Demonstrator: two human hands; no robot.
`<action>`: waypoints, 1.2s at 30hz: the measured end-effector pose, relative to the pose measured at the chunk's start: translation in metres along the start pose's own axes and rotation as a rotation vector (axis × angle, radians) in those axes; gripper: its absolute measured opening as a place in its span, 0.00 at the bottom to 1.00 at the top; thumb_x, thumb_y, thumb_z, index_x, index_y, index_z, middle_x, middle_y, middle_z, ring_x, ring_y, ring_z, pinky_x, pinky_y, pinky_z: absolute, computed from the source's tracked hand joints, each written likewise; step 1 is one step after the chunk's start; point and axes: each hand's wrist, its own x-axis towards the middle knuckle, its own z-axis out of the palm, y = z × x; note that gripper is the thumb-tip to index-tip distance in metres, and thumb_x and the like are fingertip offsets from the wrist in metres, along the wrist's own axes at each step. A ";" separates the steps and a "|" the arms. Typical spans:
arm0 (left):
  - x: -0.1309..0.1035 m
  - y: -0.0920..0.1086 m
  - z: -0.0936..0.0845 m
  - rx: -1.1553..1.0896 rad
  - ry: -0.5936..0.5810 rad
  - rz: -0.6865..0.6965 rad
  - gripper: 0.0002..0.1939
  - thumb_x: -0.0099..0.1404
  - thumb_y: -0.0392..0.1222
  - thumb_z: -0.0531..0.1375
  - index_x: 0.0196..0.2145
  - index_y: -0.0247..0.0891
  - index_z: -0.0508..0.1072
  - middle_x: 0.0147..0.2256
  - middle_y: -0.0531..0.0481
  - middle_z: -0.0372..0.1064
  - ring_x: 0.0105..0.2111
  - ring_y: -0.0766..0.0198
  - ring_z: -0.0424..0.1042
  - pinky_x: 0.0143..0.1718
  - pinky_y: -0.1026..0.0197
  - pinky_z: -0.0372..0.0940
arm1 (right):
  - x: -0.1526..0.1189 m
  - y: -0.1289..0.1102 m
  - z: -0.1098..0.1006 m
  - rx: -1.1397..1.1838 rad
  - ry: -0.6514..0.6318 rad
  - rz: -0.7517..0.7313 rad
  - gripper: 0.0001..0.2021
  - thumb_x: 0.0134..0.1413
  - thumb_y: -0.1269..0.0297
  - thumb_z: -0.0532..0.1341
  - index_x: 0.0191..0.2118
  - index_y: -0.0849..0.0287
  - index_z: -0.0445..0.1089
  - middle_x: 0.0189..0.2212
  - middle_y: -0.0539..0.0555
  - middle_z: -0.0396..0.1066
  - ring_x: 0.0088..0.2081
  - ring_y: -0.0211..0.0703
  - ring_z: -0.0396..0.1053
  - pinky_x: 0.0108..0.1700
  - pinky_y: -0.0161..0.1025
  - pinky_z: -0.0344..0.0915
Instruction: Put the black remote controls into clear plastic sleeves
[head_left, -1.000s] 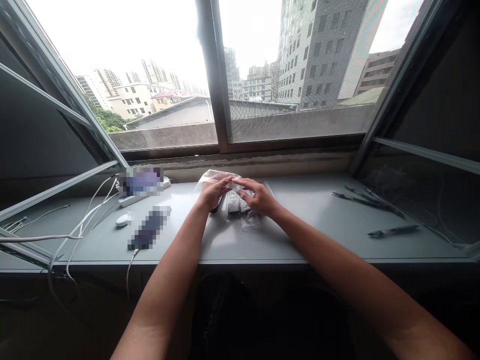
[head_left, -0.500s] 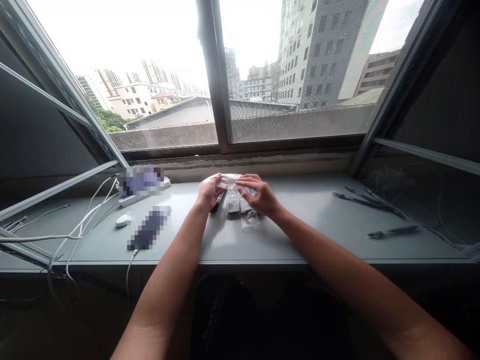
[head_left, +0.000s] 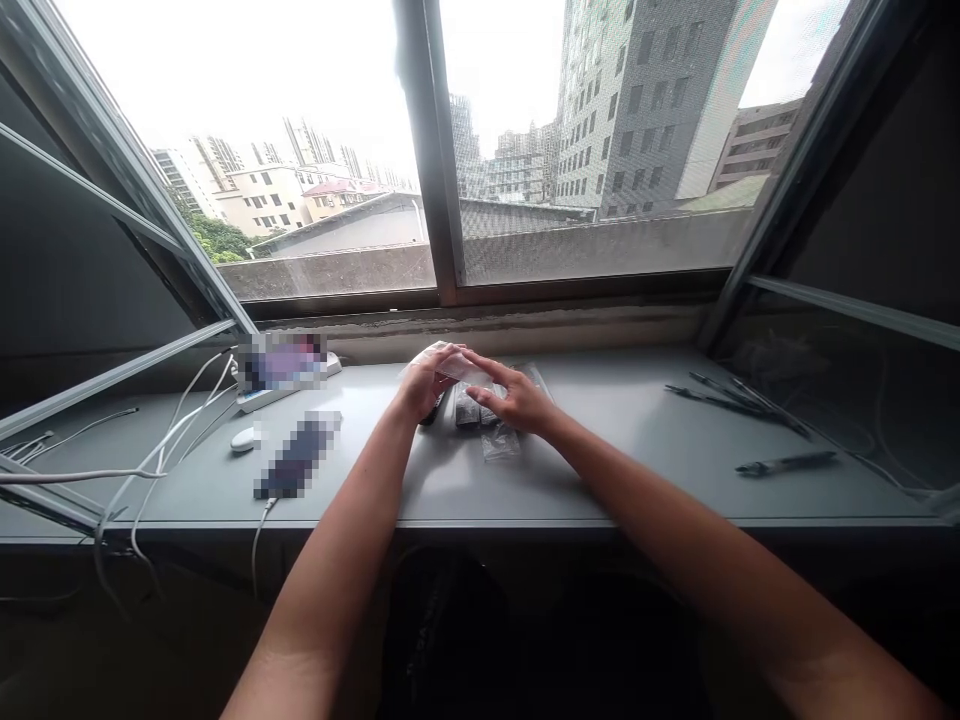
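My left hand [head_left: 424,388] is closed around a whitish, see-through plastic bag [head_left: 448,363] above the desk. My right hand [head_left: 517,397] has its fingers stretched out against the bag, with the thumb spread apart below. Under the hands lie dark grey objects in clear plastic wrapping [head_left: 468,412], partly covered by my right hand. A loose clear flap of plastic [head_left: 501,443] sticks out toward me. Beside my left fingers, the end of a black, remote-like object [head_left: 433,412] shows. Whatever is inside the bag cannot be made out.
On the left are a power strip [head_left: 289,392] with white cables, a white rounded object [head_left: 244,440] and a blurred dark device [head_left: 298,460] on a cable. Several pens [head_left: 720,398] lie at right, with another pen [head_left: 786,464] nearer. A window stands behind the desk [head_left: 615,480].
My right hand has moved slightly left, and its fingertips now press on the bag near my left fingers. The bag looks more bunched up. Both arms stay nearly in place.
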 end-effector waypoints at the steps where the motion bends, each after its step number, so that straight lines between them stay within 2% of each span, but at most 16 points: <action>1: 0.000 0.000 0.000 -0.003 0.006 -0.006 0.16 0.64 0.47 0.74 0.46 0.37 0.83 0.47 0.41 0.83 0.42 0.57 0.81 0.41 0.61 0.73 | 0.000 -0.001 0.000 0.014 -0.009 0.017 0.33 0.68 0.59 0.67 0.76 0.44 0.65 0.73 0.53 0.68 0.69 0.57 0.70 0.72 0.55 0.66; 4: 0.002 0.001 -0.002 -0.051 0.046 0.005 0.16 0.66 0.49 0.72 0.45 0.37 0.83 0.50 0.40 0.83 0.43 0.56 0.81 0.41 0.60 0.73 | 0.000 -0.001 0.002 0.098 -0.012 0.076 0.36 0.68 0.59 0.66 0.78 0.48 0.59 0.68 0.57 0.74 0.59 0.56 0.79 0.63 0.54 0.74; 7: 0.005 0.003 -0.007 -0.120 0.079 0.023 0.15 0.70 0.51 0.69 0.46 0.36 0.83 0.52 0.40 0.82 0.44 0.56 0.81 0.41 0.60 0.74 | 0.001 0.004 0.005 0.208 0.046 0.112 0.34 0.70 0.60 0.63 0.78 0.52 0.57 0.61 0.60 0.79 0.53 0.53 0.82 0.59 0.53 0.77; 11: 0.010 0.003 -0.016 -0.234 0.145 0.042 0.13 0.74 0.48 0.64 0.47 0.37 0.83 0.53 0.43 0.82 0.44 0.60 0.81 0.41 0.62 0.74 | 0.002 0.011 0.007 0.288 0.113 0.100 0.24 0.69 0.62 0.63 0.68 0.53 0.65 0.61 0.62 0.78 0.51 0.50 0.82 0.55 0.50 0.78; 14: 0.013 0.002 -0.019 -0.273 0.153 0.058 0.11 0.74 0.47 0.65 0.46 0.38 0.82 0.51 0.43 0.82 0.44 0.61 0.80 0.43 0.62 0.75 | 0.001 0.010 0.006 0.266 0.094 0.109 0.17 0.68 0.61 0.64 0.59 0.55 0.72 0.59 0.61 0.79 0.52 0.51 0.82 0.53 0.49 0.79; 18: 0.012 0.001 -0.018 -0.257 0.106 0.042 0.14 0.71 0.48 0.68 0.49 0.38 0.81 0.50 0.43 0.82 0.45 0.58 0.81 0.44 0.58 0.76 | 0.001 0.007 0.006 0.254 0.034 0.145 0.18 0.67 0.60 0.65 0.59 0.55 0.76 0.50 0.59 0.83 0.54 0.53 0.82 0.57 0.53 0.79; 21: 0.011 0.001 -0.016 -0.238 0.095 0.019 0.15 0.70 0.50 0.69 0.49 0.38 0.82 0.49 0.42 0.82 0.45 0.55 0.81 0.44 0.57 0.77 | 0.002 0.008 0.007 0.353 0.065 0.143 0.19 0.68 0.56 0.66 0.61 0.54 0.73 0.57 0.60 0.80 0.55 0.53 0.81 0.55 0.53 0.81; 24: 0.012 0.001 -0.016 -0.272 0.137 0.028 0.12 0.73 0.48 0.67 0.48 0.38 0.82 0.48 0.44 0.83 0.44 0.59 0.81 0.42 0.60 0.76 | 0.004 0.009 0.007 0.458 0.097 0.141 0.20 0.68 0.53 0.66 0.60 0.53 0.68 0.64 0.63 0.76 0.53 0.53 0.82 0.50 0.52 0.83; 29: 0.011 0.003 -0.018 -0.319 0.214 0.083 0.11 0.76 0.47 0.63 0.47 0.38 0.82 0.48 0.44 0.82 0.42 0.62 0.81 0.41 0.64 0.75 | 0.005 0.011 0.006 0.506 0.064 0.175 0.20 0.66 0.54 0.68 0.59 0.55 0.69 0.63 0.65 0.77 0.51 0.54 0.82 0.48 0.53 0.84; 33: 0.009 0.004 -0.015 -0.281 0.137 0.097 0.12 0.74 0.48 0.65 0.47 0.38 0.82 0.51 0.43 0.82 0.44 0.61 0.81 0.42 0.63 0.75 | 0.006 0.009 0.005 0.548 0.024 0.227 0.24 0.63 0.55 0.71 0.62 0.55 0.73 0.61 0.63 0.79 0.53 0.56 0.82 0.48 0.55 0.85; 36: 0.007 0.004 -0.012 -0.255 0.094 0.062 0.13 0.75 0.48 0.65 0.48 0.37 0.82 0.51 0.42 0.82 0.41 0.62 0.80 0.40 0.63 0.74 | 0.006 0.003 0.004 0.559 0.000 0.257 0.22 0.63 0.54 0.72 0.59 0.56 0.78 0.60 0.61 0.80 0.56 0.59 0.81 0.51 0.56 0.85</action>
